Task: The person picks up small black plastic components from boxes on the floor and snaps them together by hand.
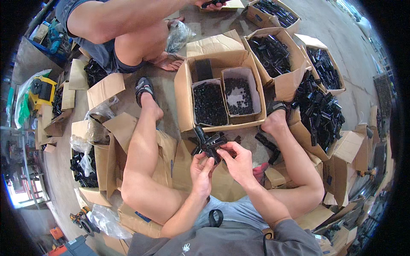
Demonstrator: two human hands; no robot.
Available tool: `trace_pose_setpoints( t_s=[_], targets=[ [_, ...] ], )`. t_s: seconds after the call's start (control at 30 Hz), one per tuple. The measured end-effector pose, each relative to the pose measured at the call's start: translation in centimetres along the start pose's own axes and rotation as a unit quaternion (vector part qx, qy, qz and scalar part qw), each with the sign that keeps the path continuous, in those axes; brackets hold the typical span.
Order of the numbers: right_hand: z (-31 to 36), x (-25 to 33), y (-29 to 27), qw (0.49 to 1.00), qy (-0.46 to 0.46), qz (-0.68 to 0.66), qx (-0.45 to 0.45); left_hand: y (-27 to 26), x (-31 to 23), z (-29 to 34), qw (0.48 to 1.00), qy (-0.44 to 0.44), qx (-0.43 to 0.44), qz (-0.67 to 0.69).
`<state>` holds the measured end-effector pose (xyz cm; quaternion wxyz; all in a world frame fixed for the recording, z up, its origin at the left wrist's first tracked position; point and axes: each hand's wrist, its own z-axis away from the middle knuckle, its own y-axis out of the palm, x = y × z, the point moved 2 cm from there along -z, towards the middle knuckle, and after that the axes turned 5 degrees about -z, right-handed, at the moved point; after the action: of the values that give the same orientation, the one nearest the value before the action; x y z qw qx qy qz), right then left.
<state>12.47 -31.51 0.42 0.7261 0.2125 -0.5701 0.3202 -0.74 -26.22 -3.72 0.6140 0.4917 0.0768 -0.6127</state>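
Observation:
Between my legs, both hands hold a black branched part [206, 143] made of several tube-like arms. My left hand [201, 174] grips its near left side, thumb and fingers closed on it. The fingers of my right hand [237, 160] pinch its right side; any small piece between them is hidden. Just beyond stands an open cardboard box [184, 104] with two smaller trays of small black pieces [209, 102] in it. To the right of my hands, a black tubular part [268, 147] lies near my foot.
Open cartons of black parts stand at the right, with a heaped pile [318, 113] by my right foot. More cartons [102, 166] and clear plastic bags line the left. Another person [128, 25] sits at the far left. A power tool [81, 219] lies at the lower left.

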Motion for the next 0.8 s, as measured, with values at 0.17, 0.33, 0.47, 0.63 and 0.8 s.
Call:
trace_pose_setpoints(
  t_s=[0.17, 0.33, 0.47, 0.63, 0.8],
  targets=[
    [0.0, -0.3, 0.2, 0.999, 0.007, 0.031, 0.015, -0.4, 0.3, 0.1, 0.998, 0.052, -0.011, -0.034],
    [0.2, -1.8, 0.3, 0.998, 0.039, -0.049, 0.024, -0.3, 0.5, 0.3, 0.996, 0.072, -0.003, -0.045],
    [0.6, -1.5, 0.4, 0.997, 0.032, -0.063, 0.024, -0.2, 0.2, 0.5, 0.996, 0.079, -0.005, -0.048],
    [0.7, -1.7, 0.0, 0.998, 0.033, -0.051, 0.025, -0.1, 0.3, 0.4, 0.994, 0.085, -0.010, -0.069],
    [1.0, -1.0, 0.2, 0.999, 0.012, -0.023, 0.027, -0.1, 0.4, 0.4, 0.993, 0.089, -0.028, -0.074]
  ],
)
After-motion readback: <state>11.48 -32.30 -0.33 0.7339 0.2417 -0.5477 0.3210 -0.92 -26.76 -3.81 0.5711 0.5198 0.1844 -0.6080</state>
